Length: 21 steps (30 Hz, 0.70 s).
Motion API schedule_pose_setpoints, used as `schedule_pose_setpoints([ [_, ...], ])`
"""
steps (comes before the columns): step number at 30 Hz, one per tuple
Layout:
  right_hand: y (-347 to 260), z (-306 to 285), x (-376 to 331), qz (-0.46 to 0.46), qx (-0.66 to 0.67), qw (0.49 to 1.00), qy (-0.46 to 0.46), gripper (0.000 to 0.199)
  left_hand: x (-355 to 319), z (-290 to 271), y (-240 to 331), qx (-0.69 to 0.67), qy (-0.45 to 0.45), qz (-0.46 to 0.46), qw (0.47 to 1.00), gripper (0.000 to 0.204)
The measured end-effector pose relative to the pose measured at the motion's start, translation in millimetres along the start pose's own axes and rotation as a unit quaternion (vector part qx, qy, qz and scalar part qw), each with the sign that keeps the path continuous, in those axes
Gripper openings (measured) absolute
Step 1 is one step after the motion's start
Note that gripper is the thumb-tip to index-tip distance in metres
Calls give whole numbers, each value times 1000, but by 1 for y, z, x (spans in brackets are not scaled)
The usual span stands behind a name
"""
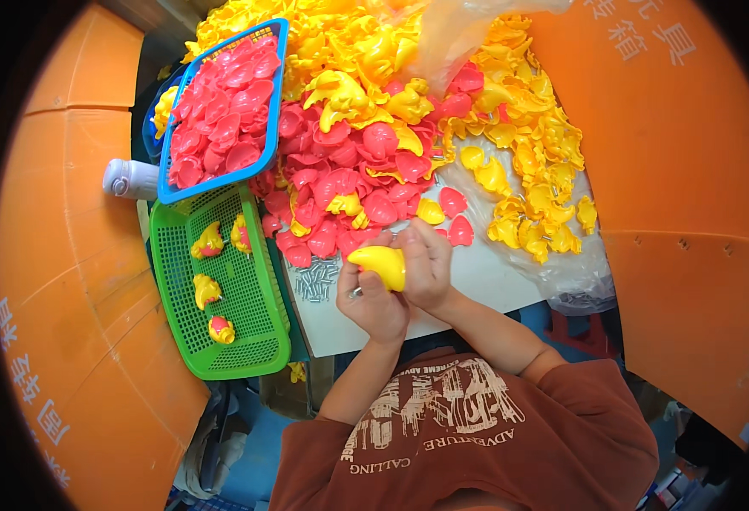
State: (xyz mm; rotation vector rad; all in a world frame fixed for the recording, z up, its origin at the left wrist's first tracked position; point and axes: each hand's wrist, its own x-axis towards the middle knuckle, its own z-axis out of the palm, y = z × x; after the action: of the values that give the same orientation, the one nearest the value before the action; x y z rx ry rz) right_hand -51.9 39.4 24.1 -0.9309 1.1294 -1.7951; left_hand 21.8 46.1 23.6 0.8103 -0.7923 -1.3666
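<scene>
Both hands are up over the white table (485, 281) — the left hand (374, 302) and right hand (428, 268) are closed around one yellow plastic shell (383, 262), fingers wrapped tight from either side. Small metal screws (315, 281) lie just beside the left hand. Left of that, a green basket (255, 341) holds four assembled yellow-and-pink pieces (207, 243) — a blue basket (174, 183) of pink shells sits above it.

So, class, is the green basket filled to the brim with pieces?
No, the green basket holds only five scattered yellow-and-red pieces, its mesh floor mostly bare.
</scene>
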Motion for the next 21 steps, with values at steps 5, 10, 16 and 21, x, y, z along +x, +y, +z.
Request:
schedule_pose_setpoints([
  [5,-1,8,7,50,-6,998,-41,20,0,-19,-1,-13,-27,36,999,50],
  [10,-16,-36,12,-42,-292,949,-112,24,24,-55,44,82,0,64,995,39],
  [16,-28,-87,49,-138,-564,793,-187,20,64,-66,116,-326,206,-12,923,67],
  [21,-7,-87,49,-194,-641,709,-221,20,38,-21,40,-131,17,-197,972,50],
])
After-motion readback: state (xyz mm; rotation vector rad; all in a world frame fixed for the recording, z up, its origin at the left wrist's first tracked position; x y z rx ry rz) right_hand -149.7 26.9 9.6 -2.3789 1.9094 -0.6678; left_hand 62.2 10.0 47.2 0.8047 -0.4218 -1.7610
